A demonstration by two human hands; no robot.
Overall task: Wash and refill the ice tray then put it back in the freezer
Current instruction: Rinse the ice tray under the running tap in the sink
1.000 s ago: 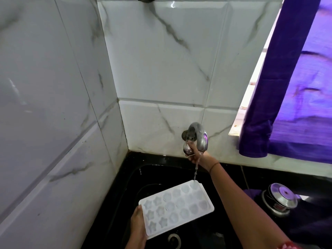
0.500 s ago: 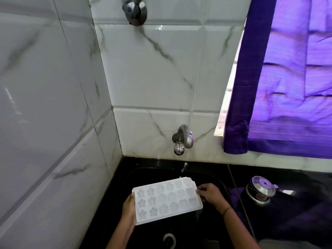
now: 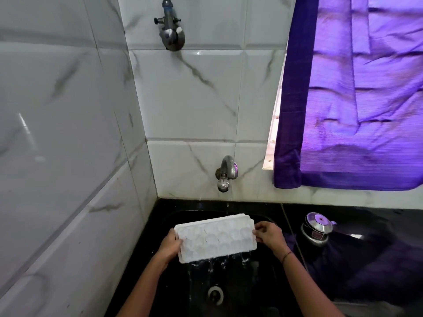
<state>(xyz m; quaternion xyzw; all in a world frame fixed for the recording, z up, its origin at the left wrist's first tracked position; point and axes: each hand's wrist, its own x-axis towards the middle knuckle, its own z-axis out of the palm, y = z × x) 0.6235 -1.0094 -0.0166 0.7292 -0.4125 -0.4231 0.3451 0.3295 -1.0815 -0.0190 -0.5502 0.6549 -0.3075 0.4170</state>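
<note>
Both forearms reach in from the bottom edge over a black sink point(image 3: 160, 227), whose round drain point(image 3: 215, 294) sits low in the basin. The left hand point(image 3: 170, 244) is clamped on the left short end of the white ice tray point(image 3: 216, 239), fingers wrapped under the edge with the thumb on top. The right hand point(image 3: 269, 234) is closed on the right short end in the same way, and a thin bracelet point(image 3: 286, 256) circles that wrist. The tray is held in the air above the basin, tilted so its near long edge is lowest, and several thin streams of water point(image 3: 210, 266) run off that edge down toward the drain. The moulded cells face up, their shapes blurred.

To the right, on the black counter point(image 3: 366, 216), stands a round steel container point(image 3: 317, 229) with a shiny lid, next to dark cloth.

Behind the sink, a curved metal tap point(image 3: 226, 172) juts from the marble-patterned white wall tiles point(image 3: 187, 99), directly beyond the tray. Higher on the same wall is 1 more metal valve point(image 3: 170, 28). A purple curtain point(image 3: 354, 92) hangs at the upper right.
</note>
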